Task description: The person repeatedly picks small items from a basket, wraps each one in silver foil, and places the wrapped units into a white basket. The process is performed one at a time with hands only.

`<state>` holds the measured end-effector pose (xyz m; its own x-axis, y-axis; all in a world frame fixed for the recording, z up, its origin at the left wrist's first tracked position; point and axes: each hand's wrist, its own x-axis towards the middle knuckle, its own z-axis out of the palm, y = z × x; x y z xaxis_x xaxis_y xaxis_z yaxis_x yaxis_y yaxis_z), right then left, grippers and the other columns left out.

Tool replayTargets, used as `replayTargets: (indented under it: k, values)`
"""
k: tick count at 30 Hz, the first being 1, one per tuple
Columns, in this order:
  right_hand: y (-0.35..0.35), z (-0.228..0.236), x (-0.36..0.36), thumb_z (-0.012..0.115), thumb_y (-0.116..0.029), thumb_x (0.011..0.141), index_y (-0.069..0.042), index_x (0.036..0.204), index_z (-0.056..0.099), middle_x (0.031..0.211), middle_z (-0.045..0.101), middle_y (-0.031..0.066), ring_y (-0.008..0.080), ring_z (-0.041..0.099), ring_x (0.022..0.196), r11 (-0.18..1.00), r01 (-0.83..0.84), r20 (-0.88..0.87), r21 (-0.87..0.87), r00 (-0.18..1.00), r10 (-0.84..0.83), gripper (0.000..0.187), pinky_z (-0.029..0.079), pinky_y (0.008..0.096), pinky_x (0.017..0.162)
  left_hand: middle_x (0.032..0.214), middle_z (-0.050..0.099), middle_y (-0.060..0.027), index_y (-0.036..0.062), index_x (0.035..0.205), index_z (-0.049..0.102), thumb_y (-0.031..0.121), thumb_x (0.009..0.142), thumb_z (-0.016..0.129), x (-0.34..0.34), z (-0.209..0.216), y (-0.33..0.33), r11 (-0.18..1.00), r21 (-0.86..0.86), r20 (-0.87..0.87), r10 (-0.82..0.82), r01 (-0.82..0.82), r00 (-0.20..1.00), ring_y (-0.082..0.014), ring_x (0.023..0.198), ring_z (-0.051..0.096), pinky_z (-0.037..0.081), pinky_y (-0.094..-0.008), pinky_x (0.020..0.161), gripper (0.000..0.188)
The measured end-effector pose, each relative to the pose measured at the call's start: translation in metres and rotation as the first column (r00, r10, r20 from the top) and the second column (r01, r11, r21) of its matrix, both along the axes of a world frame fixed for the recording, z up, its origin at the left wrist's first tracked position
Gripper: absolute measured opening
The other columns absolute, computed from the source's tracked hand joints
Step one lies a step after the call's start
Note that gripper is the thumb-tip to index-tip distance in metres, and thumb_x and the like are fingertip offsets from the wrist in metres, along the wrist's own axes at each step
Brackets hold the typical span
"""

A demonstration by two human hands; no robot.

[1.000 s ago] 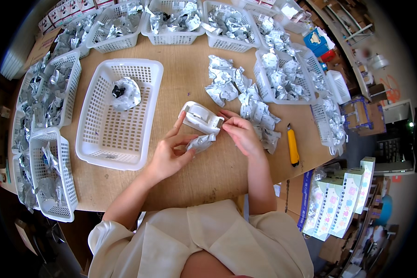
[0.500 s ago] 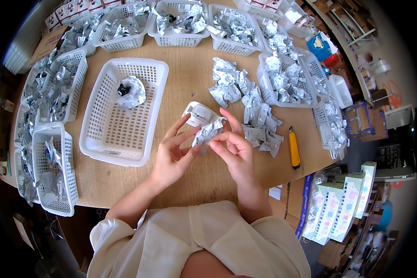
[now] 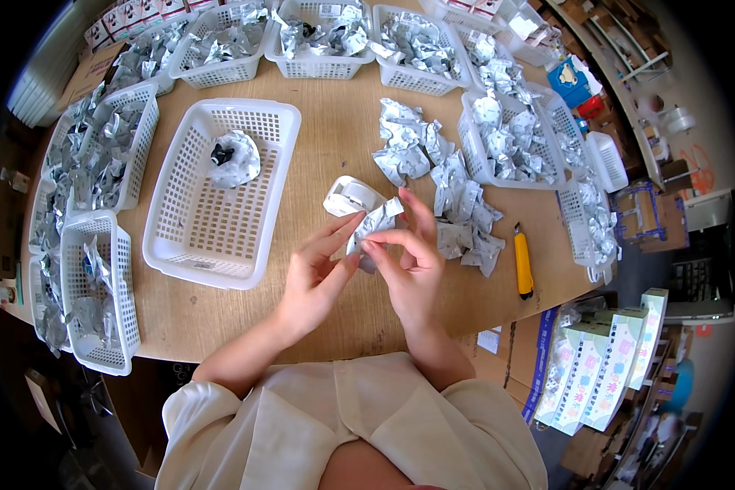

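Between my two hands, over the near middle of the table, is a crumpled silver foil packet (image 3: 377, 220). My left hand (image 3: 320, 265) pinches its left edge with thumb and fingers. My right hand (image 3: 410, 257) grips its right side between thumb and forefinger, the other fingers curled or raised. What the packet contains is hidden. Just beyond the fingers sits a white rounded plastic object (image 3: 351, 194), partly covered by my left fingers; its kind cannot be made out. To the right of my right hand lies a loose pile of similar foil packets (image 3: 457, 196).
A large white basket (image 3: 282, 192) at left holds one foil packet with a black piece (image 3: 222, 155). Several smaller baskets of foil packets, such as one at right (image 3: 510, 181), ring the table. A yellow utility knife (image 3: 523, 261) lies near the right edge. Patterned boxes (image 3: 600, 367) stand beyond it.
My fingers have drawn closer together around the foil packet, and the left fingers have bent down over it. The whole scene has shifted slightly with the head.
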<state>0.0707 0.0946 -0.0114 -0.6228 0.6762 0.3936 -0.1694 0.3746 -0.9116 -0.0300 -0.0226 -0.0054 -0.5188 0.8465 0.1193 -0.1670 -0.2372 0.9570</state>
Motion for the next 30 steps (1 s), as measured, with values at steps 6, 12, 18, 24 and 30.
replayTargets:
  k: [6, 12, 18, 24, 30]
  values:
    - [-0.001, -0.01, -0.003, 0.08, -0.001, 0.072, -0.009, 0.092, 0.074, 0.14, 0.04, 0.0096, 0.0268, 0.04, 0.131, 0.988, 0.079, -0.098, 0.134, 0.993, -0.066, 0.023, 0.038, 0.0419, 0.104, 0.135, 0.05, -0.0157, -0.0032, 0.134, 0.05, -0.004, 0.091, 0.049, 0.008, 0.002, 0.001, 0.995, -0.044, -0.012, 0.084, -0.085, 0.996, -0.0183, 0.116, 0.054, 0.05, -0.0261, 0.086, 0.044]
    - [-0.009, 0.0, -0.011, 0.079, 0.007, 0.07, -0.006, 0.144, 0.032, 0.141, 0.038, 0.0134, 0.0277, 0.039, 0.133, 0.988, 0.054, -0.251, -0.144, 0.964, -0.089, 0.088, 0.037, 0.0435, 0.106, 0.137, 0.05, -0.0157, -0.0033, 0.133, 0.052, -0.001, 0.093, 0.051, 0.01, 0.0, 0.003, 0.994, 0.008, -0.037, 0.111, -0.111, 0.993, -0.0174, 0.116, 0.053, 0.05, -0.0267, 0.088, 0.039]
    - [-0.021, -0.012, -0.016, 0.065, 0.009, 0.083, -0.009, 0.148, 0.017, 0.137, 0.043, 0.0166, 0.024, 0.048, 0.123, 0.928, -0.14, -0.292, -0.345, 0.956, 0.036, 0.082, 0.042, 0.0367, 0.101, 0.119, 0.063, -0.017, -0.0077, 0.124, 0.058, 0.012, 0.1, 0.051, 0.012, 0.002, 0.014, 0.973, -0.004, 0.15, 0.227, -0.229, 0.962, -0.0206, 0.105, 0.062, 0.055, -0.037, 0.088, 0.032]
    - [-0.018, -0.006, -0.011, 0.062, 0.005, 0.088, -0.007, 0.149, 0.015, 0.131, 0.049, 0.0192, 0.0227, 0.053, 0.117, 0.663, -0.345, -0.453, -0.664, 0.891, 0.01, 0.078, 0.045, 0.0357, 0.097, 0.102, 0.068, -0.0134, -0.0058, 0.106, 0.067, 0.015, 0.099, 0.052, 0.003, -0.011, 0.017, 0.975, -0.064, 0.506, 0.214, -0.212, 0.836, -0.0181, 0.09, 0.067, 0.059, -0.0327, 0.074, 0.026]
    - [-0.018, -0.008, -0.018, 0.064, 0.011, 0.082, -0.006, 0.148, 0.012, 0.133, 0.046, 0.0196, 0.0235, 0.052, 0.119, 0.934, -0.228, -0.241, -0.274, 0.957, 0.163, 0.086, 0.045, 0.0366, 0.1, 0.095, 0.069, -0.0107, -0.0041, 0.099, 0.069, 0.017, 0.099, 0.054, 0.003, -0.008, 0.016, 0.97, -0.054, 0.44, 0.237, -0.237, 0.866, -0.0148, 0.084, 0.067, 0.059, -0.0301, 0.069, 0.026]
